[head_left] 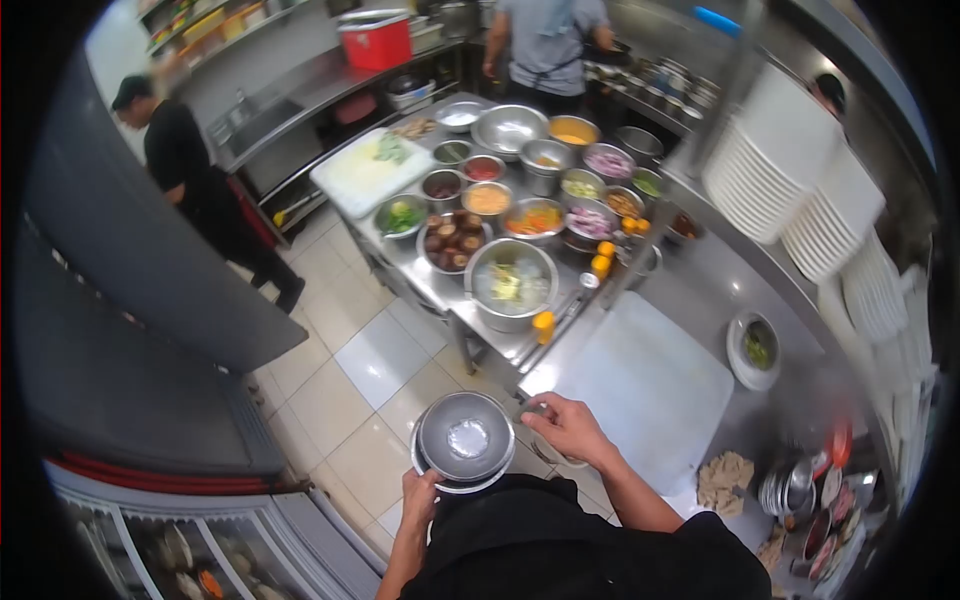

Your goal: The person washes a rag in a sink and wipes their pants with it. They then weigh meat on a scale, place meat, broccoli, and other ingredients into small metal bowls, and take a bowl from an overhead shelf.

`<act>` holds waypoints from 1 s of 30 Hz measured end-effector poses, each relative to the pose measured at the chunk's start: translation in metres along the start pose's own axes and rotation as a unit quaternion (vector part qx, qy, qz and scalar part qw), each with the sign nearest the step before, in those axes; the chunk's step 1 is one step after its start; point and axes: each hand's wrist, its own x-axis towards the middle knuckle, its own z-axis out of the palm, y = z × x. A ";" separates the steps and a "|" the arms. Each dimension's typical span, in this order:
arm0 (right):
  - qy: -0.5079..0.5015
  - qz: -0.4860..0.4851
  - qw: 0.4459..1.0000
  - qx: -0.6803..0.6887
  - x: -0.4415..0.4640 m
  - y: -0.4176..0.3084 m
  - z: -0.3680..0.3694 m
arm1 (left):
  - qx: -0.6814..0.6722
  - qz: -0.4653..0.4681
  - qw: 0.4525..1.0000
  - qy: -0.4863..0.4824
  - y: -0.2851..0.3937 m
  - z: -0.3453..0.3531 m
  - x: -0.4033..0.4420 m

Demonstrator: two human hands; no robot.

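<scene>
My left hand [422, 492] grips the rim of a small stack of bowls in front of my body. A grey metal bowl [466, 440] with a shiny bottom sits on top, and a white rim [512, 458] shows beneath it. To the right, my right hand [568, 428] hangs apart from the stack with thumb and fingers curled together. Whatever it may pinch is too small or blurred to make out. A pale rounded edge shows below that hand, its kind unclear. Just beyond lies a large white cutting board [650, 375] on the steel counter.
A steel table [395, 255] ahead carries several metal bowls of chopped vegetables, a bowl of mushrooms [453, 243] and a white board [368, 172]. A plate with greens [754, 350] and a crumpled cloth [724, 484] lie right. Two people [545, 55] stand farther off; white plates [765, 170] are stacked above.
</scene>
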 end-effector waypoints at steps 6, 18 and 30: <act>-0.284 0.086 0.951 -0.092 0.043 0.092 0.091 | -0.032 0.071 0.996 0.052 0.054 -0.085 0.043; -0.112 0.121 0.979 0.119 0.149 0.023 0.115 | -0.119 0.140 0.983 0.003 0.195 -0.093 0.192; -0.033 -0.029 0.942 0.334 0.535 -0.173 -0.043 | -0.066 0.097 0.979 0.169 0.260 -0.141 0.277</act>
